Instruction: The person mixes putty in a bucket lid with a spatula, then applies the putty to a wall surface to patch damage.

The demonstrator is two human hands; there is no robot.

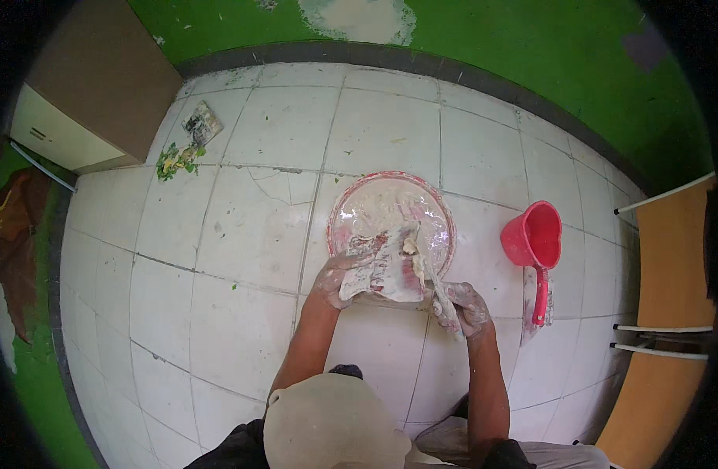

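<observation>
My left hand [337,275], smeared with white paste, grips the left edge of a flat board [378,275]. Thick white paste and reddish patches cover this board, which overlaps the near part of a round red-rimmed basin [332,227]. Inside the basin lies creamy white paste [390,195]. Closed around a paste-coated scraper [443,306], my right hand [470,305] holds it against or just beside the board's right edge. A lump of paste [411,247] sits near the scraper's far end. Paste hides the scraper's exact blade shape.
To the right a red dipper [523,234] rests on the tiled floor [273,211]. Wooden chairs [672,258] line the right side. A cabinet [101,78] stands far left, near a dirty scrap [202,123] and green debris [175,160]. The green wall [492,31] bounds the far side.
</observation>
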